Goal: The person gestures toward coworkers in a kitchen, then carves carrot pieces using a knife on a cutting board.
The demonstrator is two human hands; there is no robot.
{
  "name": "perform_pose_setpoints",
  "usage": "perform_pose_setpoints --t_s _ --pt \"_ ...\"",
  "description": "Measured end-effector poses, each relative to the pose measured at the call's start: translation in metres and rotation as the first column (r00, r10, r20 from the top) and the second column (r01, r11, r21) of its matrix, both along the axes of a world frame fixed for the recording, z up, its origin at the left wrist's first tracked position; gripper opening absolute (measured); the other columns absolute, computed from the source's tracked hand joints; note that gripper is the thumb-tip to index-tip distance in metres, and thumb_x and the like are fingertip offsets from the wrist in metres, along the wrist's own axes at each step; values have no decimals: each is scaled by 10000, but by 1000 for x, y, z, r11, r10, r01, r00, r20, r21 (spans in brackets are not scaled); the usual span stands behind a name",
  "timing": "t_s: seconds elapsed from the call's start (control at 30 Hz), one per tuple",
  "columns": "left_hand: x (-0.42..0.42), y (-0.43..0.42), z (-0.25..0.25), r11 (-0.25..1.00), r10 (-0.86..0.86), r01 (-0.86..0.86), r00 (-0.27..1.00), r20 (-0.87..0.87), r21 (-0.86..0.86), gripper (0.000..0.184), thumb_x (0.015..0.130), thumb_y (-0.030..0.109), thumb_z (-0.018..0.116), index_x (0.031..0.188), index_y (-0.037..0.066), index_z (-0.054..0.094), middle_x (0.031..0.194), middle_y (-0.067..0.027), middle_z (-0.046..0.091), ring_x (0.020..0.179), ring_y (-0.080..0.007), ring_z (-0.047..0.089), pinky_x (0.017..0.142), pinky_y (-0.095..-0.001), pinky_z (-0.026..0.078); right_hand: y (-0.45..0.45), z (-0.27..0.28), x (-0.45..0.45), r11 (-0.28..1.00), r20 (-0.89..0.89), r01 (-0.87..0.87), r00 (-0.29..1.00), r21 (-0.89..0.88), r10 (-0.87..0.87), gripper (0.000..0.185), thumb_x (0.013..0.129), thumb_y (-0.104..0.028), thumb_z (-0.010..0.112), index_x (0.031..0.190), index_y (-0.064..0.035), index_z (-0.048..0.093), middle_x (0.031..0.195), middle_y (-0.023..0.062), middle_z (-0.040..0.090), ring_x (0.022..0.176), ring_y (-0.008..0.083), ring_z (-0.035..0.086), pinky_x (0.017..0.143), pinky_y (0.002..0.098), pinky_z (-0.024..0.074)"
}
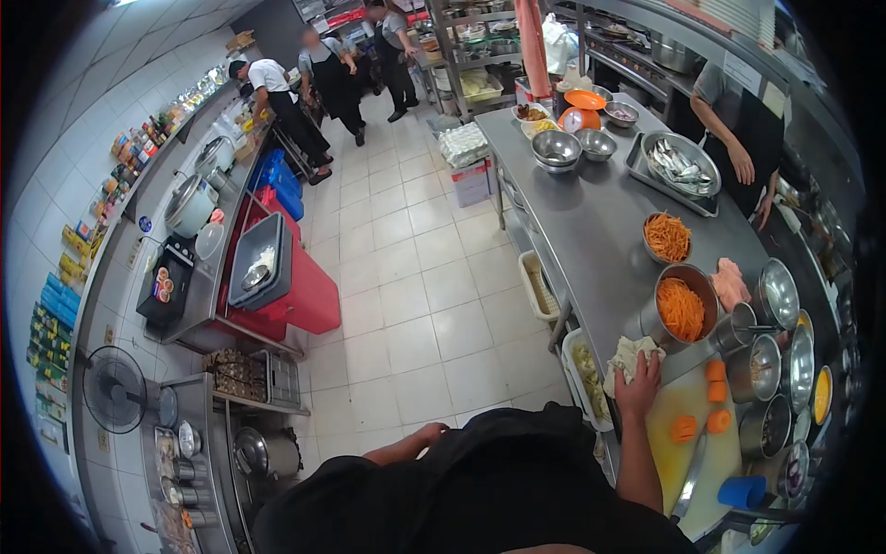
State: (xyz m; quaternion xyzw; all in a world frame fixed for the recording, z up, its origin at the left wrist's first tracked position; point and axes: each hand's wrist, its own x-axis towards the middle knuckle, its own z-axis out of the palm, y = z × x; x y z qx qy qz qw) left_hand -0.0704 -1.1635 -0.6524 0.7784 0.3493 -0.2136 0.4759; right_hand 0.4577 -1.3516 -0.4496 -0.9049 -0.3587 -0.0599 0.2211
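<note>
Head view: right hand (639, 386) grips white cloth (635, 353) beside steel pot (654, 326), best kept clear of knife (692, 475); left hand's (428, 437) state unclear.

Under your right hand (637, 386) you have a crumpled, cream-coloured cloth (631, 355), bunched into a loose, uneven heap with soft folds. It lies on the grey metal worktable (583, 245), close to the edge on your side, just beside the tall, silvery metal pot (652, 325) and near the upper end of the pale, yellow-stained cutting board (666, 414). Your fingers rest over its near side (exactly how they grip it, you cannot tell).
</note>
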Motion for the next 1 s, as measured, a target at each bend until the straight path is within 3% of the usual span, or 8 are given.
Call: perform_pose_setpoints --t_s 0.07,0.2,0.33,0.43,0.53,0.73,0.93,1.0 --pt "-3 -3 23 967 253 -244 933 -255 69 553 899 395 656 1350 76 640 1306 -211 663 1218 -362 631 1052 -421 496 0 -6 2 1000 19 -9 1000 4 9 701 838 -381 740 1438 -87 530 1562 208 382 1438 430 361 1164 551 322" --pt "14 16 41 927 364 -332 907 -211 175 567 900 372 653 1363 47 622 1371 -212 624 1304 -366 572 1113 -430 452 1 -3 1 1000 28 1 1000 -15 -1 697 836 -361 744 1435 -78 529 1560 217 383 1433 429 368 1167 543 324" --pt "58 25 49 914 367 -356 930 -23 193 637 908 325 652 1478 81 505 1470 -221 537 1351 -390 519 1144 -434 420 1 0 0 1000 34 -1 999 -9 2 698 832 -348 746 1434 -72 527 1557 221 386 1422 430 379 1166 539 327" --pt "98 22 64 909 232 -251 968 95 333 743 893 274 668 1563 141 376 1586 -255 366 1406 -429 441 1153 -457 407 1 0 0 1000 51 -16 999 10 15 697 825 -340 752 1428 -68 530 1549 220 393 1414 432 388 1164 540 331" --pt "134 21 98 909 143 -207 970 196 363 849 844 196 703 1593 184 306 1644 -285 193 1438 -468 371 1157 -488 398 0 -4 2 1000 32 -9 999 5 8 701 830 -367 750 1426 -73 529 1549 214 387 1435 428 364 1163 552 322" --pt "162 29 138 787 -34 -155 956 292 597 902 791 93 714 1591 174 305 1652 -293 134 1443 -527 306 1142 -537 405 0 1 0 1000 12 -13 1000 6 13 709 827 -365 753 1431 -72 524 1544 210 391 1427 434 367 1162 567 315" --pt "156 38 136 738 145 -344 921 362 580 902 810 99 695 1602 152 268 1661 -289 100 1466 -537 250 1146 -546 398 1 1 0 1000 3 -8 1000 10 8 690 833 -367 750 1415 -62 540 1543 205 390 1429 429 364 1160 566 312" --pt "149 38 135 741 199 -349 930 309 573 920 819 110 691 1615 170 233 1665 -289 80 1469 -539 247 1138 -540 409 -1 1 0 1000 7 -16 1000 11 15 691 834 -373 749 1414 -62 541 1542 202 389 1430 426 364 1160 566 311"
